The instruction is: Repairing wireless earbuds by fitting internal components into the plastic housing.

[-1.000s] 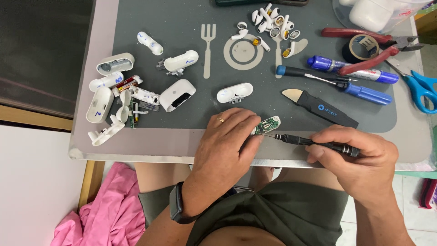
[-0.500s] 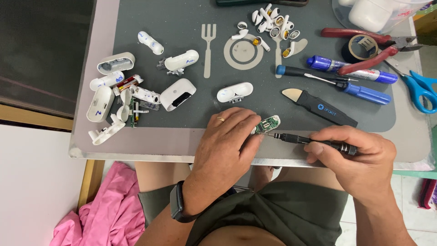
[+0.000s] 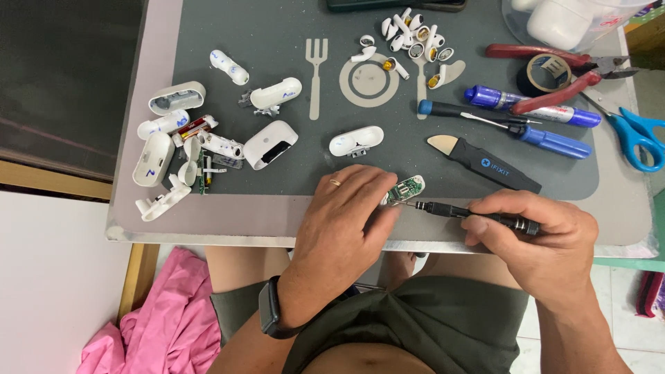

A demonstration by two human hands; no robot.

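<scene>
Since the earlier frame, nothing has moved noticeably: both hands keep the same posture at the desk's near edge. The left hand (image 3: 346, 225) lies palm-down, fingers pressed together on a small green circuit board (image 3: 404, 190), pinning it to the grey mat (image 3: 277, 90). The right hand (image 3: 537, 239) pinches a black precision screwdriver (image 3: 478, 214), its tip touching the board. A black pry tool (image 3: 485, 163) lies just beyond. White earbud case shells (image 3: 173, 145) are scattered toward the desk's left edge.
</scene>
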